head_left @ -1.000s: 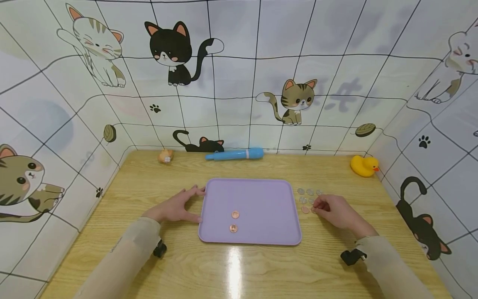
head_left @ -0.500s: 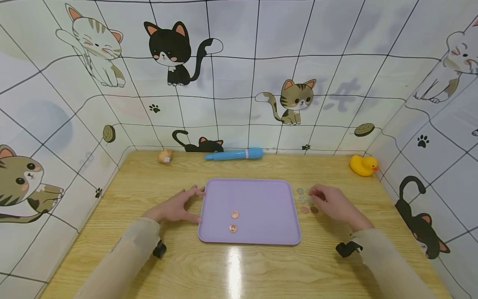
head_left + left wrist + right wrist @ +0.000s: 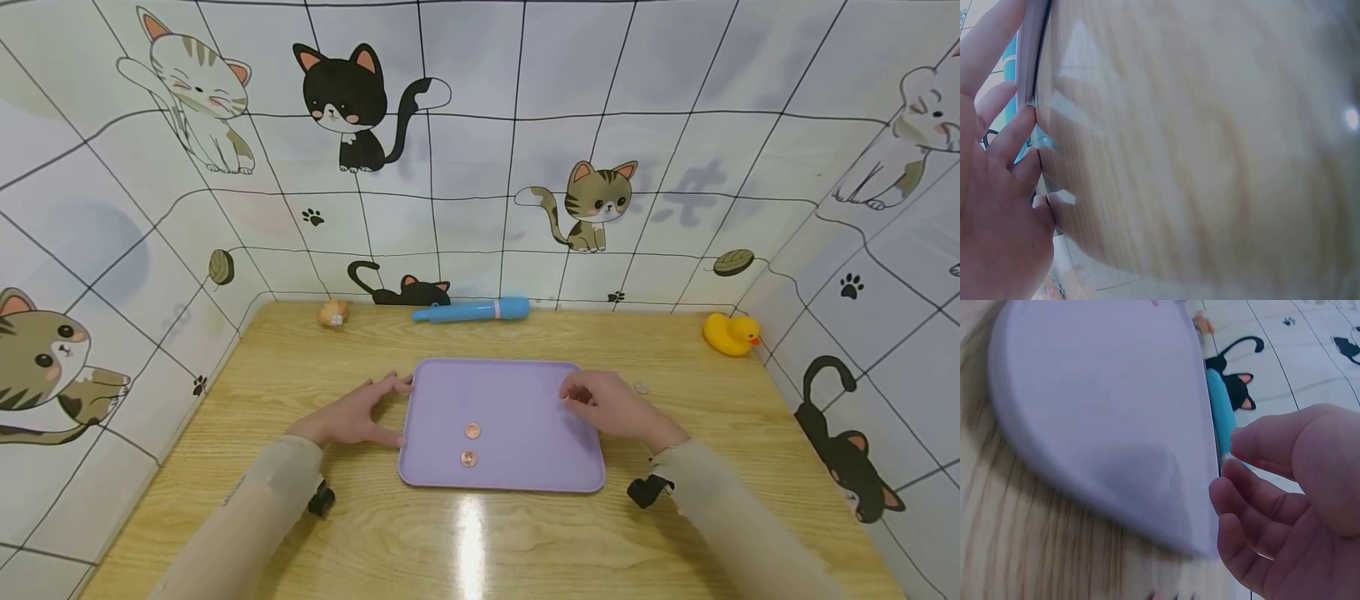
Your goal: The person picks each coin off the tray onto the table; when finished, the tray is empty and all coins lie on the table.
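A lilac tray [image 3: 510, 392] lies on the wooden table, with two copper coins [image 3: 472, 431] inside, left of its middle. My left hand [image 3: 352, 417] rests at the tray's left edge, thumb and fingertips spread against the rim. Over the right rim hovers my right hand [image 3: 603, 404], thumb and fingers bent towards each other. The right wrist view shows its thumb [image 3: 1266, 437] close to the fingers, but no coin is visible there. One silver coin [image 3: 641, 387] lies on the table just beyond that hand. The hand and forearm hide where the other loose coins lay.
Behind the tray, a blue pen-shaped object [image 3: 472, 310] lies along the wall. A small orange figurine [image 3: 333, 313] stands at the back left, a yellow rubber duck [image 3: 731, 334] at the back right. Cat-print walls enclose the table's back and sides.
My right hand has moved left from the loose coins to above the tray's right edge. My left hand, the tray and its two coins have stayed put.
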Tool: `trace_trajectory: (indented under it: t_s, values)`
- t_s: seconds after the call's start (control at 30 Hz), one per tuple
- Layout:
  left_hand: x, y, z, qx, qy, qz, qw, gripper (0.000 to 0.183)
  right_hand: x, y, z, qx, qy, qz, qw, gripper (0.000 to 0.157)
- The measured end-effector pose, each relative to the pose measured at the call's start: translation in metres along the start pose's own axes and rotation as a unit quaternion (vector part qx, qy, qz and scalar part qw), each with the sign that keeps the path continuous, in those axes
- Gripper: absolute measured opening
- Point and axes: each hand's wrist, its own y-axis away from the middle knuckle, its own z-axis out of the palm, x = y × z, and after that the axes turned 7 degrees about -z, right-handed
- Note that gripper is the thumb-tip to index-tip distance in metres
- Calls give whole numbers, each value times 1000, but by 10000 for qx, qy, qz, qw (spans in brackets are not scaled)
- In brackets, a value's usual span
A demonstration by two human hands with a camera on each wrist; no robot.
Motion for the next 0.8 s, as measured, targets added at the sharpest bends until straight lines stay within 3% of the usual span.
trace_trajectory:
  t_s: [0.17, 0.47, 0.8]
  values:
    - [2, 1, 0, -7, 47, -22, 10000, 84, -16, -20, 11, -403, -90, -410, 9983, 8]
    - [-2, -1, 0, 19, -20, -30, 10000, 86, -40, -46, 33, -823, 273, -997, 9912, 13]
    - [-5, -2, 1, 39, -9, -121, 9999, 84, -60, -68, 55, -1193, 269, -1043, 9870, 21]
